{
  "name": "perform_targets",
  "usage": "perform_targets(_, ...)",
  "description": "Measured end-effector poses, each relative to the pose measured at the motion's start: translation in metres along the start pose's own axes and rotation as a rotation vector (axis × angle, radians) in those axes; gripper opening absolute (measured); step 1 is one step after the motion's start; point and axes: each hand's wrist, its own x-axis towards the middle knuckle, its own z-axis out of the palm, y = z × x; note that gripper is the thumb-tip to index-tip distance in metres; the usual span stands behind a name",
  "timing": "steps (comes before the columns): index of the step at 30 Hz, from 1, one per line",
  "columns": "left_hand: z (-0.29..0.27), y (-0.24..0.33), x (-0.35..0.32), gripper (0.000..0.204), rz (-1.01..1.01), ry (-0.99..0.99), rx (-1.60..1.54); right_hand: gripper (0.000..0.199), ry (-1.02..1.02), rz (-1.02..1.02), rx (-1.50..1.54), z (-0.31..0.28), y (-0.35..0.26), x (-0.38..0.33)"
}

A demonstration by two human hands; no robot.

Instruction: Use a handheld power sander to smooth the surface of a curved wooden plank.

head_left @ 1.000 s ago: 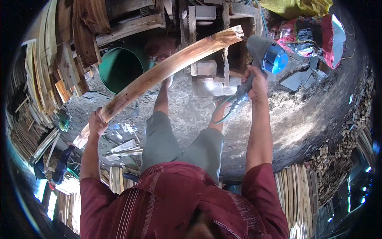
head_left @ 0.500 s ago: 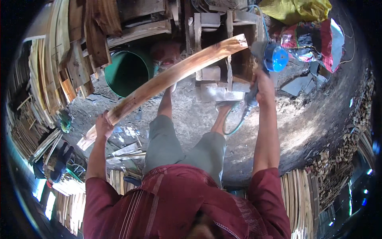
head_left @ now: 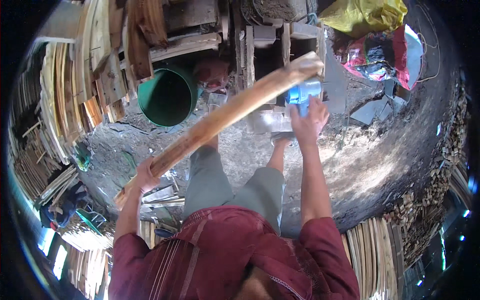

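Observation:
My left hand (head_left: 145,176) grips a long light-brown wooden plank (head_left: 220,120) close to its near left end. The plank slants up across the view toward the far right, and its far end is blurred. My right hand (head_left: 311,120) is closed round a blue handheld power tool (head_left: 304,92), whose underside and exact kind are hidden. The tool sits just on the near right side of the plank's far end. Whether the two touch, I cannot tell.
A rough wooden frame with blocks (head_left: 265,120) stands beyond my feet. Left of it lies a green barrel (head_left: 168,97), with stacked boards (head_left: 95,65) further left. A yellow sack (head_left: 367,17) and a red-and-white sack (head_left: 382,57) lie far right. Small wood pieces (head_left: 445,150) line the right edge.
My right hand has brought the power tool leftward, from beyond the plank's end to beside it. The plank and my left hand have shifted slightly right and nearer.

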Motion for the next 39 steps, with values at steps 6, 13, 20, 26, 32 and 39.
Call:
perform_targets(6, -0.043, 0.038, -0.037, 0.044, 0.423, 0.557, 0.197, 0.06, -0.379, -0.654, 0.163, -0.094, -0.094, 0.01)
perform_targets(13, -0.15, 0.174, -0.057, 0.096, 0.442, 1.64, 0.352, 0.028, -0.347, -0.455, 0.542, -0.142, -0.082, -0.004)
perform_targets(20, -0.075, 0.294, 0.007, 0.104, 0.627, 0.677, -0.942, 0.019, -0.097, -0.282, 1.191, -0.072, -0.198, 0.003)
perform_targets(26, -0.067, 0.221, 0.058, 0.073, 0.452, 0.562, -0.53, 0.044, -0.243, -0.175, 0.869, -0.014, -0.135, -0.033)
perform_targets(32, 0.023, 0.073, 0.076, 0.075, 0.25, 0.401, 0.166, 0.076, -0.406, 0.625, 0.021, 0.035, 0.013, -0.035)
perform_targets(39, 0.02, 0.036, 0.096, 0.08, 0.237, 0.259, 0.237, 0.099, -0.505, 0.611, -0.224, 0.084, 0.071, -0.025)
